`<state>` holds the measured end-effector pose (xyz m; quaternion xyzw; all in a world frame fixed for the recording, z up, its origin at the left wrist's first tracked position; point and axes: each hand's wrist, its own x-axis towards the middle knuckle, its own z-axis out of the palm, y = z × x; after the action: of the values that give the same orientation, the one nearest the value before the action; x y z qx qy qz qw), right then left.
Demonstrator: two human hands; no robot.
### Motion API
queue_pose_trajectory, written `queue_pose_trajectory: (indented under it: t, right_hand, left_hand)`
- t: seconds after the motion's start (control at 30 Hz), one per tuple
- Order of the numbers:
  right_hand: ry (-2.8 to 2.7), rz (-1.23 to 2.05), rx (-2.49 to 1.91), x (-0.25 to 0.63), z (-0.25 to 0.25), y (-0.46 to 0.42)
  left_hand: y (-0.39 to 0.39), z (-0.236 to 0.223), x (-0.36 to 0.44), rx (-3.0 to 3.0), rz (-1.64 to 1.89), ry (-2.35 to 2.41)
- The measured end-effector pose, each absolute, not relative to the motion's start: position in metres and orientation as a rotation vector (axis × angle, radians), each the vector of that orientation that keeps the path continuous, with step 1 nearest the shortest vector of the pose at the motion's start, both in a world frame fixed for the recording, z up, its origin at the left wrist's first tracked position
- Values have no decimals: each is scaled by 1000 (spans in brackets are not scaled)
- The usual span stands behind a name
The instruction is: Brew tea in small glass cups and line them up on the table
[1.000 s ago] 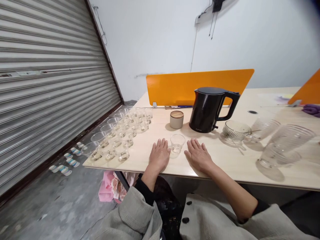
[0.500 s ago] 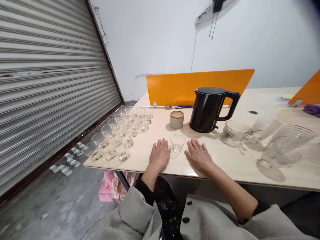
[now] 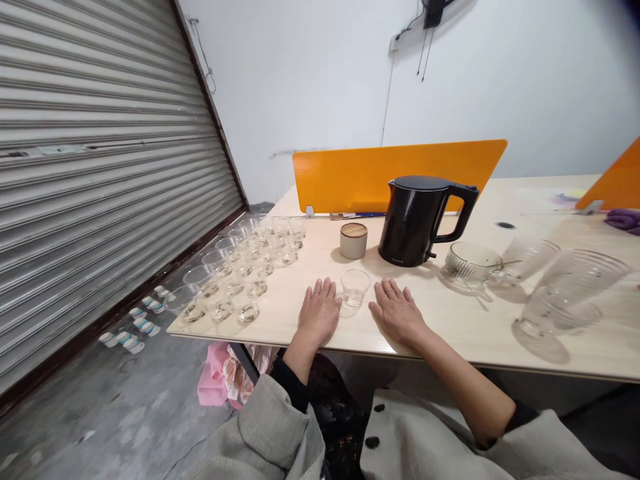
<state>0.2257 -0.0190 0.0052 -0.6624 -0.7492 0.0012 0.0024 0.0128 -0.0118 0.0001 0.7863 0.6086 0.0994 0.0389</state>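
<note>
Both of my hands lie flat, palms down, on the pale wooden table [image 3: 320,267], with nothing in them. My left hand [image 3: 320,310] rests just left of a small clear plastic cup [image 3: 355,288], and my right hand [image 3: 399,308] rests to its right. The cup stands upright between them. Behind it stand a grey canister [image 3: 353,244] with a wooden lid and a black electric kettle [image 3: 411,223]. To the right is a ribbed glass bowl [image 3: 471,262] on a saucer, with a spoon beside it.
Rows of clear cups [image 3: 248,313] with a little in the bottom fill the table's left end. Stacked clear cups [image 3: 580,287] lean at the right. An orange divider [image 3: 400,173] stands behind the kettle. Several small white bottles [image 3: 145,325] stand on the floor.
</note>
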Motion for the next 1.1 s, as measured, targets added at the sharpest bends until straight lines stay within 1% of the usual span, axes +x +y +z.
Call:
queue_pose_trajectory:
  t: [1.1]
  right_hand:
    - [-2351, -3, -2076, 224, 9, -21]
  left_hand:
    - [-11, -4, 12, 2411, 344, 1876]
